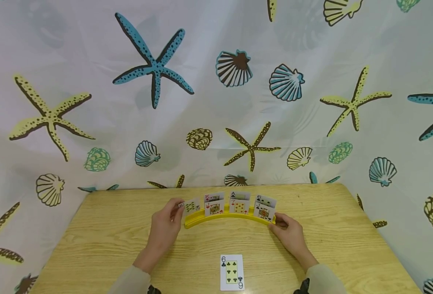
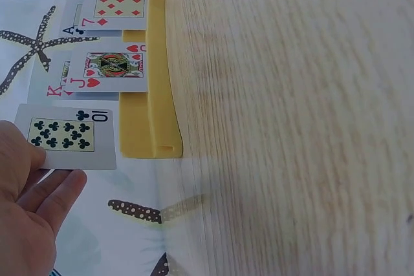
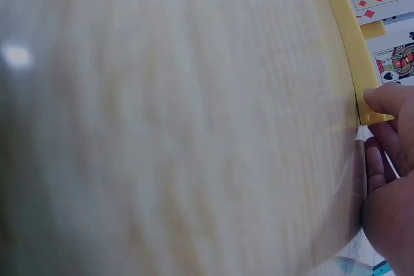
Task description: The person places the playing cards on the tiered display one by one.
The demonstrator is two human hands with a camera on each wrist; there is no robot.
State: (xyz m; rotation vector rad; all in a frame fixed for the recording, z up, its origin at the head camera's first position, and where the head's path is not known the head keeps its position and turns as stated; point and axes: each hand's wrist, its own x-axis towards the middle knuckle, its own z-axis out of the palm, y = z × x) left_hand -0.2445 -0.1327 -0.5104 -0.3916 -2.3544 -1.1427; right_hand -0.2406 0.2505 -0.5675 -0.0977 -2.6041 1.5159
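My left hand point(image 1: 166, 223) pinches a ten of clubs point(image 2: 65, 137) between thumb and fingers. The card stands close to the left end of the curved yellow card holder point(image 2: 139, 127), its lower edge right at the slot in the left wrist view. My right hand point(image 1: 289, 233) grips the holder's right end, thumb on the front, fingers behind. In the holder's front row stand a jack of hearts point(image 1: 214, 208), a seven of diamonds point(image 1: 239, 206) and a jack of spades point(image 1: 264, 212). Behind them show the tops of a red king point(image 1: 214, 197), a black ace point(image 1: 240, 195) and a black six point(image 1: 265, 200).
A six of clubs point(image 1: 232, 272) lies face up on the wooden table point(image 1: 110, 237), between my forearms near the front. A white cloth point(image 1: 201, 106) printed with starfish and shells hangs behind the table and along its sides.
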